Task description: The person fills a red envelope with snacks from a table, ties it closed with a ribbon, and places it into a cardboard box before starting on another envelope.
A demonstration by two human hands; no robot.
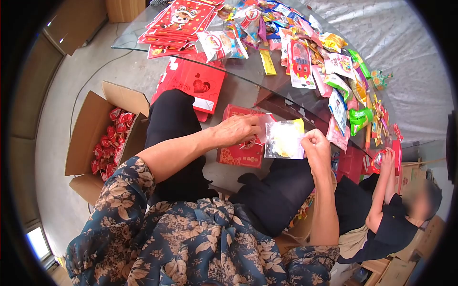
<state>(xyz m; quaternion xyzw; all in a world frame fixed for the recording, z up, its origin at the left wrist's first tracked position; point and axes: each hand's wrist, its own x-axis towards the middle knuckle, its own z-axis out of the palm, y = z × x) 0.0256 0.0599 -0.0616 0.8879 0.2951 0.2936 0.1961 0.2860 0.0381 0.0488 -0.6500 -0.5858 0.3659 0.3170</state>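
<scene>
My right hand (pixel 317 143) pinches the right edge of a small clear plastic packet (pixel 285 139) with pale yellow contents and a yellow-lilac edge. Just left of it, my left hand (pixel 237 129) has its fingers closed on a translucent plastic piece (pixel 264 125), which overlaps the packet's left side in this view. Both hands are above my lap. Below them lies a red printed box (pixel 242 156), partly covered by my left hand, with a small red wrapped item showing under the fingers.
A glass table (pixel 248 71) bears a stack of red cartoon bags (pixel 183 21) and a heap of mixed snack packets (pixel 338 64). On the left, an open cardboard box (pixel 80 138) contains red-wrapped sweets (pixel 113 143). Another person (pixel 381 209) at right holds a red item.
</scene>
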